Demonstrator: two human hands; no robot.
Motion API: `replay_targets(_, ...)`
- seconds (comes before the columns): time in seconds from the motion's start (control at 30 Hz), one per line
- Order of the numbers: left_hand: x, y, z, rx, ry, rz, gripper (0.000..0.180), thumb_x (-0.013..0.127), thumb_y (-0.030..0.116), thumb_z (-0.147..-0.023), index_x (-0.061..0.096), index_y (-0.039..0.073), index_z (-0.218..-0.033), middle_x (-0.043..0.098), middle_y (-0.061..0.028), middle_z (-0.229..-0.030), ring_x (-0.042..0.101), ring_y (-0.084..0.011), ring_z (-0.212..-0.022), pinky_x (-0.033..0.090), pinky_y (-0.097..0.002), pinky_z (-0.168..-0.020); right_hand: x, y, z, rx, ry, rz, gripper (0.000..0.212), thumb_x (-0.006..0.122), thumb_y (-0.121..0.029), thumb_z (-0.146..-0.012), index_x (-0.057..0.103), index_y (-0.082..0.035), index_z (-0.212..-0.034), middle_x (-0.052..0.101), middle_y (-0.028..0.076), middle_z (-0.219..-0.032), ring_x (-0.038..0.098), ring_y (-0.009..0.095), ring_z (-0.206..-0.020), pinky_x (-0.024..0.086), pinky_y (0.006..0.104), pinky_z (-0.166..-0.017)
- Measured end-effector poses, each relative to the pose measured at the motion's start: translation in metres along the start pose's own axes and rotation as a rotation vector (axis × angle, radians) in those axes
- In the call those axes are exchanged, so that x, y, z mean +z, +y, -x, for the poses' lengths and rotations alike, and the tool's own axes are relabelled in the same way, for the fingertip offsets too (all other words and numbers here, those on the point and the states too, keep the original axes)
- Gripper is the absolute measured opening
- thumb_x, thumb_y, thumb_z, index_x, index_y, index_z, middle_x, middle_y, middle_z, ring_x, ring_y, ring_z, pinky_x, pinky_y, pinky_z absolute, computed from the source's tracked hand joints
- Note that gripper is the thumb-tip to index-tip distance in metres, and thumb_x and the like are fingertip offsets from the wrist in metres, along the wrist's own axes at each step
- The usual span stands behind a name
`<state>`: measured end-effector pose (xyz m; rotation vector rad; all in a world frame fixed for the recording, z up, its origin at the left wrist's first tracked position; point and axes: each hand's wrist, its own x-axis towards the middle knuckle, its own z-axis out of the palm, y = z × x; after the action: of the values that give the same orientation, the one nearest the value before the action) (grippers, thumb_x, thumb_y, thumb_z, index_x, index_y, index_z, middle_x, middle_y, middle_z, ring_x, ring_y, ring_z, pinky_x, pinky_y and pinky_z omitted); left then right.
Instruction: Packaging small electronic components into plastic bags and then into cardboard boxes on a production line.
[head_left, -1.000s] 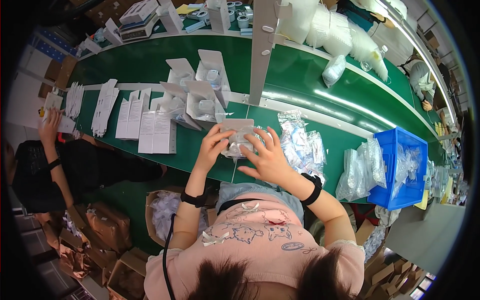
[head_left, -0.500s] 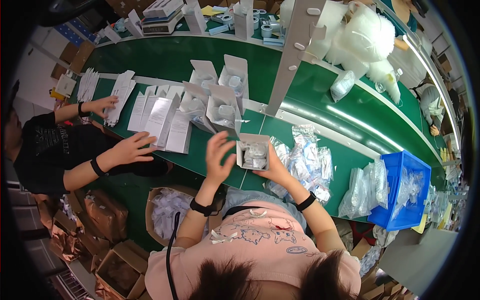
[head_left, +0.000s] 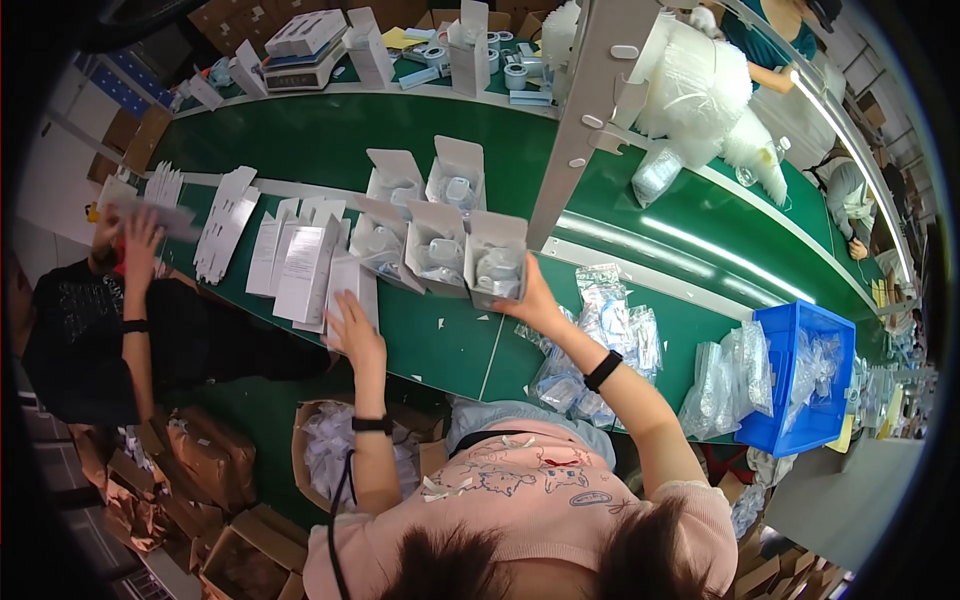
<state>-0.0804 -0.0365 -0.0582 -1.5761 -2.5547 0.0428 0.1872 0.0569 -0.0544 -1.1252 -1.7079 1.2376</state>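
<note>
Since the earlier frame the open box [head_left: 497, 262] has moved from in front of the person's body to the right end of the group of open boxes [head_left: 435, 250]. The left hand [head_left: 357, 328] has left its side and is now over the closed cartons [head_left: 300, 255]. At the far left, the co-worker's hands [head_left: 140, 240] have drawn back from those cartons and hold something pale, too blurred to name.

The green surface [head_left: 450, 345] curves across the view, its front edge just before the person's waist. Between the open boxes and that edge runs a stretch of green with a few white scraps [head_left: 440, 323], giving both hands room. The blue bin [head_left: 770, 415] stands at the right, well apart from the boxes, with clear bags [head_left: 705, 390] leaning beside it. A narrow green strip parts these from the pile of packets [head_left: 605, 320], which lies partly behind the right forearm.

The right hand [head_left: 532, 295] is clamped on the open box, gripping its right side and front corner; whether the box touches its neighbour I cannot tell. The left hand's fingers are apart, spread over the nearest carton.
</note>
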Motion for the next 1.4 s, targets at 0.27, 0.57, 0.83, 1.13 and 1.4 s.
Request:
replay_targets(0.27, -0.058, 0.032, 0.110, -0.373, 0.422, 1.566, 0.072, 0.057, -0.003, -0.072, 0.015, -0.001, -0.131, 0.025, -0.0206, -0.132, 0.033, -0.0302, -0.118, 0.029, -0.0393, -0.096, 0.037, -0.002, -0.014, -0.125, -0.018, -0.024, 0.099, 0.075, -0.010, -0.053, 0.014, -0.003, -0.131, 0.027, 0.020, -0.127, 0.029, 0.035, -0.120, 0.025, 0.0362, -0.100)
replay_targets(0.57, -0.094, 0.113, 0.102, 0.796, 0.356, 0.853, 0.076, 0.066, 0.013, -0.070, 0.020, 0.006, -0.130, 0.018, -0.0277, -0.131, 0.025, -0.0419, -0.121, 0.021, -0.0524, -0.097, -0.067, -0.056, 0.076, -0.039, -0.237, -0.548, 0.091, 0.071, -0.016, -0.062, 0.017, -0.005, -0.134, 0.021, 0.011, -0.137, 0.023, 0.024, -0.126, 0.020, 0.0367, -0.102)
replay_targets(0.83, -0.106, 0.180, 0.040, 0.844, -0.572, 1.810, 0.099, 0.078, 0.023, -0.059, 0.013, 0.012, -0.133, 0.016, -0.0209, -0.136, 0.026, -0.0358, -0.123, 0.026, -0.0463, -0.096, -0.138, 0.003, 0.053, 0.119, -0.405, -0.454, 0.049, 0.060, -0.011, -0.073, 0.044, -0.002, -0.119, 0.046, 0.011, -0.121, 0.039, 0.022, -0.116, 0.030, 0.0340, -0.097)
replay_targets(1.13, -0.098, 0.190, 0.032, 0.741, -0.624, 1.314, 0.103, 0.080, 0.016, -0.053, 0.015, 0.013, -0.132, 0.023, -0.0181, -0.129, 0.033, -0.0322, -0.117, 0.033, -0.0364, -0.093, -0.199, 0.091, -0.185, 0.164, 0.109, 1.174, 0.044, 0.061, -0.040, -0.072, 0.056, -0.016, -0.109, 0.036, 0.018, -0.126, 0.032, 0.039, -0.116, 0.030, 0.0498, -0.094)
replay_targets(1.4, -0.077, 0.184, 0.030, 0.628, -0.416, 1.139, 0.087, 0.077, 0.013, -0.051, 0.029, 0.014, -0.124, 0.025, -0.0165, -0.123, 0.036, -0.0339, -0.111, 0.036, -0.0376, -0.089, -0.164, 0.016, -0.159, 0.445, -0.957, 1.091, 0.053, 0.063, -0.031, -0.070, 0.047, -0.022, -0.119, 0.045, 0.021, -0.113, 0.034, 0.034, -0.117, 0.040, 0.0557, -0.082)
